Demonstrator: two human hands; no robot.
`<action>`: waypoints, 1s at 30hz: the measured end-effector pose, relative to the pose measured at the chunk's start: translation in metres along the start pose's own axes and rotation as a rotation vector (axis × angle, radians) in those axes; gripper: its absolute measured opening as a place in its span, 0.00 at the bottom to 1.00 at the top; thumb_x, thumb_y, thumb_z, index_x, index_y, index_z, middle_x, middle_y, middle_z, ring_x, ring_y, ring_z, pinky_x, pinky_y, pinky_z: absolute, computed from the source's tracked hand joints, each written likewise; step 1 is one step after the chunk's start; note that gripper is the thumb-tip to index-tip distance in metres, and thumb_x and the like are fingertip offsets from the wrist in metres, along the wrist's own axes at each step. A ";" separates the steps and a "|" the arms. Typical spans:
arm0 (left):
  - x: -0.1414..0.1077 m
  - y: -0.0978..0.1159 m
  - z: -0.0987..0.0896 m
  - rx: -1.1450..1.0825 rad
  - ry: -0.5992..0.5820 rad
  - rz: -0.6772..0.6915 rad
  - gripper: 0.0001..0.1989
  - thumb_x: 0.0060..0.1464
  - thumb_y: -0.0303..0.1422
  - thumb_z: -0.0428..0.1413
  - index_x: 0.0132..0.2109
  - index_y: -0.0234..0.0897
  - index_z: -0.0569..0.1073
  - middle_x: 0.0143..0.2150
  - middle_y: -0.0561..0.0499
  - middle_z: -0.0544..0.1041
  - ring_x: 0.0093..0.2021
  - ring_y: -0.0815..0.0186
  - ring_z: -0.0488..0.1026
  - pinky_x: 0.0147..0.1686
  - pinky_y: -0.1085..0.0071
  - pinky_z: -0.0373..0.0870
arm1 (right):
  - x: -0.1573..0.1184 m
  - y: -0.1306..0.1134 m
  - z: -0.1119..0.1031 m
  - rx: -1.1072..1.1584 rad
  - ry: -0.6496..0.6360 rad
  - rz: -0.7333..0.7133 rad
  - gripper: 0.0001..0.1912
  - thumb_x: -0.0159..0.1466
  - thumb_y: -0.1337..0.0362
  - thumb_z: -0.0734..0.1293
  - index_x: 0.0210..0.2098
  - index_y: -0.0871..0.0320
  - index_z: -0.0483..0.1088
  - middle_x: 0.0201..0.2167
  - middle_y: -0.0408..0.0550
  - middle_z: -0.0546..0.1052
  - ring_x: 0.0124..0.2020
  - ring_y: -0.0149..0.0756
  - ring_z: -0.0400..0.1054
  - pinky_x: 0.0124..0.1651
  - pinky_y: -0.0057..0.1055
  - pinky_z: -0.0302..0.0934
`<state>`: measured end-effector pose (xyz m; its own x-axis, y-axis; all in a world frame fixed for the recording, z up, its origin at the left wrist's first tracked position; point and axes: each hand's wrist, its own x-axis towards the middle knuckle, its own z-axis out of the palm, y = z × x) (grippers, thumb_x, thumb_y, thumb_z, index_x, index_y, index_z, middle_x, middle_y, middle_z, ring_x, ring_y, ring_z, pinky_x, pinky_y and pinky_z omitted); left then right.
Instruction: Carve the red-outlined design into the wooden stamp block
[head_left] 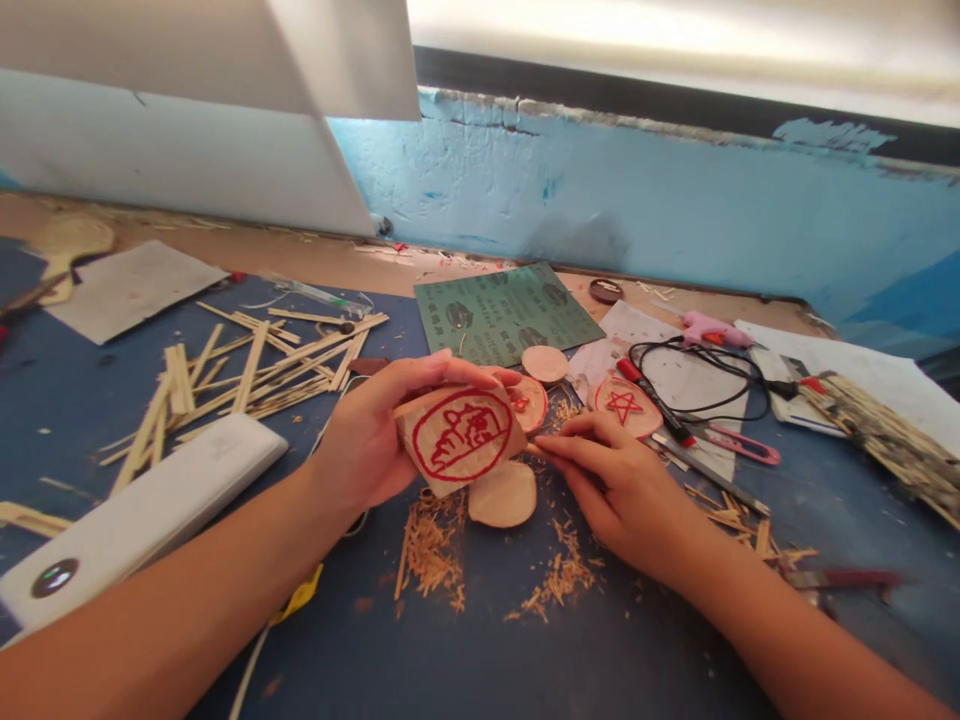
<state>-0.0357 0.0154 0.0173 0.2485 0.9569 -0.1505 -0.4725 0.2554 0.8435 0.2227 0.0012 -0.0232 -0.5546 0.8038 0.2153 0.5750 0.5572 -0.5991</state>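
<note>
My left hand (375, 420) is wrapped around a wooden block (463, 440). Its tilted face shows a red oval with a red drawing inside. Close to the block's right corner, my right hand (611, 475) is closed, thumb and fingertips together. A small pale bit shows at those fingertips, too small to name. Below the block lies a plain wooden disc (502, 495), with wood shavings (431, 550) beside it. Behind are a disc with a red rim (529, 403), another plain disc (545, 364) and a disc with a red star (627, 406).
Green sandpaper (510, 315) lies toward the wall. On the left are a white power bank (142, 520) and several thin wooden sticks (255, 370). At right sit a red marker (656, 400), a black cable (705, 410), a pink glue gun (716, 328) and a pink cutter (742, 445).
</note>
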 end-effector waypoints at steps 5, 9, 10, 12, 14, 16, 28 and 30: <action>-0.002 -0.009 0.002 0.086 -0.069 0.008 0.16 0.62 0.44 0.62 0.37 0.38 0.89 0.46 0.41 0.88 0.41 0.57 0.85 0.46 0.65 0.80 | 0.001 -0.005 0.000 0.041 -0.146 0.030 0.20 0.76 0.69 0.61 0.63 0.57 0.76 0.57 0.59 0.74 0.57 0.45 0.73 0.63 0.49 0.73; -0.002 -0.017 0.003 0.161 -0.119 0.040 0.11 0.59 0.40 0.67 0.39 0.38 0.90 0.48 0.42 0.89 0.50 0.55 0.85 0.50 0.68 0.80 | 0.002 -0.006 0.000 0.001 -0.139 -0.030 0.20 0.75 0.70 0.62 0.63 0.58 0.75 0.57 0.60 0.75 0.58 0.47 0.73 0.64 0.50 0.73; -0.002 -0.019 0.002 0.175 -0.132 0.045 0.10 0.59 0.38 0.67 0.41 0.38 0.90 0.49 0.42 0.88 0.51 0.55 0.85 0.51 0.68 0.80 | 0.002 -0.005 0.000 -0.010 -0.132 -0.048 0.19 0.75 0.70 0.63 0.63 0.58 0.75 0.57 0.60 0.75 0.58 0.47 0.73 0.64 0.50 0.73; -0.002 -0.021 0.002 0.181 -0.156 0.047 0.11 0.59 0.37 0.67 0.47 0.38 0.89 0.52 0.42 0.88 0.52 0.56 0.85 0.52 0.68 0.80 | 0.002 -0.003 -0.001 -0.026 -0.103 -0.091 0.19 0.75 0.71 0.63 0.62 0.57 0.76 0.55 0.59 0.76 0.58 0.46 0.74 0.64 0.49 0.72; -0.002 -0.023 0.001 0.163 -0.176 0.033 0.16 0.59 0.37 0.68 0.54 0.39 0.87 0.54 0.42 0.87 0.53 0.55 0.85 0.53 0.66 0.80 | 0.003 -0.002 -0.002 -0.043 -0.042 -0.136 0.17 0.76 0.70 0.63 0.60 0.56 0.77 0.54 0.58 0.78 0.56 0.45 0.75 0.62 0.48 0.73; -0.002 -0.025 0.000 0.162 -0.190 0.026 0.19 0.59 0.38 0.68 0.56 0.38 0.85 0.56 0.41 0.87 0.54 0.54 0.85 0.54 0.64 0.80 | 0.003 -0.003 -0.004 -0.067 0.044 -0.170 0.15 0.75 0.70 0.65 0.57 0.56 0.77 0.50 0.56 0.80 0.52 0.44 0.77 0.59 0.46 0.75; -0.003 -0.025 0.001 0.211 -0.172 0.024 0.15 0.58 0.36 0.68 0.51 0.37 0.86 0.55 0.43 0.87 0.53 0.57 0.84 0.54 0.66 0.78 | 0.005 -0.013 -0.011 0.391 0.412 -0.034 0.19 0.68 0.65 0.76 0.53 0.53 0.66 0.40 0.45 0.84 0.37 0.36 0.82 0.31 0.30 0.69; -0.001 -0.025 0.001 0.184 -0.172 0.013 0.15 0.58 0.36 0.67 0.51 0.37 0.86 0.54 0.42 0.87 0.52 0.56 0.84 0.53 0.65 0.78 | 0.005 -0.012 -0.012 0.368 0.398 -0.085 0.19 0.70 0.67 0.73 0.57 0.53 0.65 0.40 0.44 0.83 0.36 0.35 0.81 0.32 0.31 0.68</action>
<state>-0.0233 0.0077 -0.0032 0.3916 0.9180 -0.0626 -0.3186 0.1991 0.9267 0.2200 0.0005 -0.0057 -0.2786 0.8155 0.5072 0.2503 0.5715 -0.7815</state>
